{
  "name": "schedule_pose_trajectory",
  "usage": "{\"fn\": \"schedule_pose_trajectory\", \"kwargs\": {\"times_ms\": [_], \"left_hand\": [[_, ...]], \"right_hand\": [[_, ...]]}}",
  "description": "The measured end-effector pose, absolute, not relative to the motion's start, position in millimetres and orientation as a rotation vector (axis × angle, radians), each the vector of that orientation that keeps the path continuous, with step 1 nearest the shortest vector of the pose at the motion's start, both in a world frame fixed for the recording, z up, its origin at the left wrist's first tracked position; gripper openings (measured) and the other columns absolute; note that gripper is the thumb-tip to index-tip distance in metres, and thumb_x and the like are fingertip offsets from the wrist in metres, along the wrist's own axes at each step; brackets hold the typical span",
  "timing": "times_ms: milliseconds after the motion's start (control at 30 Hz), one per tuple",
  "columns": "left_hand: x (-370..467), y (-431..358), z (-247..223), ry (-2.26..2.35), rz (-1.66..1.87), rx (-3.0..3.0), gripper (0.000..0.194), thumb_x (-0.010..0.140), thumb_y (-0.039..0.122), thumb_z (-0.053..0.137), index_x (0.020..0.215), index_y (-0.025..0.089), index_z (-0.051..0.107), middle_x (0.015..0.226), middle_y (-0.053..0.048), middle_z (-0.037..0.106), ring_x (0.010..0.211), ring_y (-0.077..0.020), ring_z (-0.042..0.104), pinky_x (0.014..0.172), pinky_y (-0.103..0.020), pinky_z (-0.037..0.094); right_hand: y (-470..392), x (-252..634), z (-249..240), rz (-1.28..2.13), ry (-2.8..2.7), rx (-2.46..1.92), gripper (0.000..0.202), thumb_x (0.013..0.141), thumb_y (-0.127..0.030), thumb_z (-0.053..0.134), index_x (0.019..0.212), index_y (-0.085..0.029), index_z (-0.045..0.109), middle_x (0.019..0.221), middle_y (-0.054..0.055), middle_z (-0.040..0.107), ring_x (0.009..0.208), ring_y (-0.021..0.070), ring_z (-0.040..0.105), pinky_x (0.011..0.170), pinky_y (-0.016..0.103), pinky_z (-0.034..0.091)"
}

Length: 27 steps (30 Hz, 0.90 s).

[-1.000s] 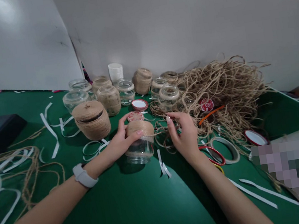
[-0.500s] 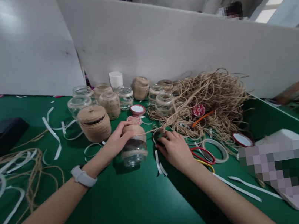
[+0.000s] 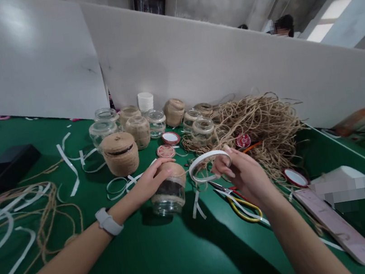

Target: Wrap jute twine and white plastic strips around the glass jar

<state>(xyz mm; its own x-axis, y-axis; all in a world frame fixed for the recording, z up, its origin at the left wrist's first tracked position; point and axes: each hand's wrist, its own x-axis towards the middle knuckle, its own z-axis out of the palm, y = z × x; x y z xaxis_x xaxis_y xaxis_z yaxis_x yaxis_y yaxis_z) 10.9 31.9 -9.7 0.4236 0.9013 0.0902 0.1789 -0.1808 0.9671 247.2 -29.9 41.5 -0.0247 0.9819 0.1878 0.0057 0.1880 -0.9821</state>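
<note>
My left hand (image 3: 156, 177) rests on a glass jar (image 3: 168, 201) and grips its twine-wrapped upper end. The jar seems to stand upside down, its clear neck toward the table. In my right hand (image 3: 242, 169) is a roll of white tape (image 3: 206, 155), held up off the table by its right side. A thin strand of twine runs from the jar toward the tape roll. Just below the right hand lie scissors (image 3: 245, 214) with yellow and red on the handles. Short white tape strips (image 3: 198, 208) lie to the right of the jar.
A twine-covered jar (image 3: 121, 155) stands behind my left hand, with several glass jars (image 3: 103, 133) beyond it. Tangled twine (image 3: 261, 116) is heaped at the back right. Red-rimmed lids (image 3: 170, 138) lie nearby. A black box (image 3: 5, 168) sits left; a pink tray (image 3: 340, 228) lies right.
My right hand has lifted the tape roll from the table and moved slightly right with it. The scissors show more now. My left hand stays on the jar.
</note>
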Motion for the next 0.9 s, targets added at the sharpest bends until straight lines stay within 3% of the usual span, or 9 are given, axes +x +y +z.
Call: {"fn": "schedule_pose_trajectory", "kwargs": {"times_ms": [67,167,267,367,500,633,800,900], "left_hand": [[12,28,-8,0.927,0.941,1.683,0.037,0.094,0.045,0.054,0.12,0.021,0.064,0.137,-0.01,0.062,0.133,-0.0298,0.051,0.116,-0.043,0.033],[11,24,-3,0.83,1.029,1.758,0.038,0.099,0.043,0.048,0.124,0.02,0.063,0.138,-0.01,0.062,0.134,-0.0278,0.051,0.117,-0.04,0.031],[8,20,1,0.753,1.145,1.794,0.037,0.102,0.043,0.041,0.117,0.02,0.067,0.129,-0.01,0.066,0.128,-0.0271,0.055,0.115,-0.04,0.033],[8,14,0,0.695,1.198,1.862,0.035,0.101,0.045,0.044,0.108,0.021,0.069,0.121,-0.01,0.069,0.121,-0.027,0.058,0.11,-0.04,0.038],[14,4,-4,0.67,1.261,1.96,0.021,0.095,0.038,0.06,0.103,0.021,0.068,0.113,-0.009,0.069,0.112,-0.0263,0.06,0.102,-0.038,0.043],[20,-2,-1,0.781,1.261,1.762,0.016,0.094,0.032,0.062,0.084,0.02,0.067,0.089,-0.004,0.069,0.092,-0.0213,0.064,0.088,-0.032,0.049],[21,-1,4,0.752,1.227,1.38,0.021,0.093,0.038,0.064,0.082,0.02,0.065,0.086,-0.002,0.07,0.088,-0.0187,0.066,0.081,-0.028,0.052],[18,1,3,0.803,1.253,1.356,0.024,0.093,0.041,0.063,0.083,0.02,0.063,0.085,-0.002,0.069,0.083,-0.0175,0.065,0.077,-0.027,0.052]], "right_hand": [[-27,228,38,1.169,-1.209,-0.951,0.048,0.091,-0.064,0.05,0.064,-0.026,0.04,0.05,-0.008,0.027,0.047,0.0152,0.038,0.056,0.033,0.044],[-18,204,27,1.314,-1.029,-0.822,0.052,0.088,-0.068,0.051,0.062,-0.026,0.034,0.048,-0.009,0.022,0.044,0.0133,0.027,0.051,0.031,0.039],[-9,190,19,1.44,-0.871,-0.729,0.056,0.092,-0.069,0.044,0.059,-0.026,0.028,0.046,-0.01,0.017,0.042,0.0119,0.016,0.051,0.031,0.04],[-8,182,15,1.551,-0.68,-0.578,0.054,0.096,-0.06,0.046,0.06,-0.025,0.028,0.047,-0.011,0.015,0.043,0.0109,0.01,0.048,0.026,0.038],[-13,178,14,1.711,-0.326,-0.354,0.045,0.104,-0.043,0.043,0.065,-0.021,0.038,0.048,-0.011,0.023,0.041,0.009,0.022,0.047,0.016,0.038],[-17,179,13,1.774,-0.22,-0.319,0.044,0.104,-0.045,0.042,0.068,-0.02,0.047,0.046,-0.01,0.033,0.04,0.0063,0.033,0.051,0.014,0.046],[-19,185,9,1.692,-0.395,-0.482,0.025,0.089,-0.039,0.07,0.079,-0.017,0.064,0.052,-0.005,0.059,0.058,0.0098,0.064,0.064,0.019,0.057],[-20,185,6,1.627,-0.482,-0.528,0.022,0.08,-0.034,0.08,0.085,-0.016,0.069,0.067,0.001,0.074,0.07,0.0134,0.073,0.068,0.021,0.06]]}}
